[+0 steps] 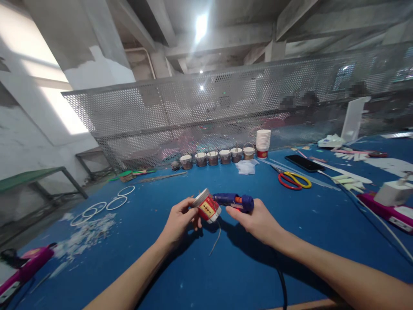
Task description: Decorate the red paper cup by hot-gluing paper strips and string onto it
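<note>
Red and white, the cup [209, 208] is tilted between thumb and fingers of the left hand [181, 217], while the right hand [258, 221] is wrapped around the blue glue gun [232, 200]; the hands are apart, with cup and gun bridging the gap above the surface [167, 280]. Good work here likely depends on a steady, light grip, since paper would dent if squeezed, and on bringing the cup's wall to the nozzle with the right wrist quiet. A thin, even bead should serve better than a blob, with the left fingertips well away from the hot tip and the string [217, 242], dangling from the cup's base end, out of its path. The black cord [282, 280], toward the near edge, is best left slack. Whether the tip touches the wall or stops just short is unclear, and no glue can be made out. The right hand hides the handle and trigger; the cup's far side and the string's upper end are out of sight. Farther off, the row of cups [225, 157] is too small to show its wrapping clearly, and at far left and right the two power strips [392, 212] [30, 263] are cut off by the picture's edges.
</note>
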Demonstrator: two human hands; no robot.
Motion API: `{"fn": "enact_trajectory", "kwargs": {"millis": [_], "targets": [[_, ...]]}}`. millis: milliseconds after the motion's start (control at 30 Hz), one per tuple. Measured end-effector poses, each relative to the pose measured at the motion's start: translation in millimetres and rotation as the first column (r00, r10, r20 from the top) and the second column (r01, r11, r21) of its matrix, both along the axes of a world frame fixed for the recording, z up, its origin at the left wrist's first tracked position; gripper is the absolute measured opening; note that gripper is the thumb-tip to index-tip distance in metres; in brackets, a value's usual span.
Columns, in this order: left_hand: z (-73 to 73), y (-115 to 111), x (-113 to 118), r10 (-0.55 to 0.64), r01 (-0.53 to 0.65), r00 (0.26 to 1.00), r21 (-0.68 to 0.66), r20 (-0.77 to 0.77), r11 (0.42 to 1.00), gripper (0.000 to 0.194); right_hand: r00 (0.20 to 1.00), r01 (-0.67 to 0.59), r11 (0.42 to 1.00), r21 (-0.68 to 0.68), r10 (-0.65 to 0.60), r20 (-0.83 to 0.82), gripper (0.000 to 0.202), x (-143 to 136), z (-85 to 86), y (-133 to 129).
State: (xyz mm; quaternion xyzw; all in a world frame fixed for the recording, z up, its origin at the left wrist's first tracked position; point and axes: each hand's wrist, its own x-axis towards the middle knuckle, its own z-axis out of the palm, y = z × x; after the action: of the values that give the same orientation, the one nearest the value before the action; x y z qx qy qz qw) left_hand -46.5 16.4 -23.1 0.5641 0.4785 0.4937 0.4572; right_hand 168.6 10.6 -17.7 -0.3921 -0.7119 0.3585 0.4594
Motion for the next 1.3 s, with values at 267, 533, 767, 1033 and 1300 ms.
{"fn": "enact_trajectory", "kwargs": {"millis": [267, 533, 767, 1033, 1300], "targets": [[-4.6, 2.5, 1.5, -0.023, 0.024, 0.998, 0.011, -0.052, 1.000, 0.020, 0.992, 0.003, 0.981, 0.192, -0.027, 0.121, 0.027, -9.6, -9.8, -9.1], [-0.1, -0.2, 4.1, 0.003, -0.003, 1.000, -0.010, -0.027, 1.000, 0.020, 0.980, 0.036, 0.955, 0.294, -0.091, 0.176, 0.029, -5.0, -11.5, -6.5], [-1.9, 0.8, 0.1, 0.006, -0.005, 0.999, -0.023, 0.046, 1.000, 0.018, 1.000, 0.009, 1.000, -0.001, -0.009, 0.017, 0.027, 1.2, 0.2, 1.0], [0.0, 0.2, 0.2, -0.002, 0.005, 0.998, -0.044, 0.065, 0.999, 0.013, 1.000, -0.028, 0.996, -0.080, 0.027, -0.016, 0.029, 2.3, 5.3, 0.2], [0.0, 1.1, -0.9, -0.008, 0.012, 0.998, -0.060, 0.062, 0.998, 0.014, 0.999, -0.051, 0.996, -0.072, 0.050, -0.017, 0.025, 1.2, 3.4, -0.7]]}}
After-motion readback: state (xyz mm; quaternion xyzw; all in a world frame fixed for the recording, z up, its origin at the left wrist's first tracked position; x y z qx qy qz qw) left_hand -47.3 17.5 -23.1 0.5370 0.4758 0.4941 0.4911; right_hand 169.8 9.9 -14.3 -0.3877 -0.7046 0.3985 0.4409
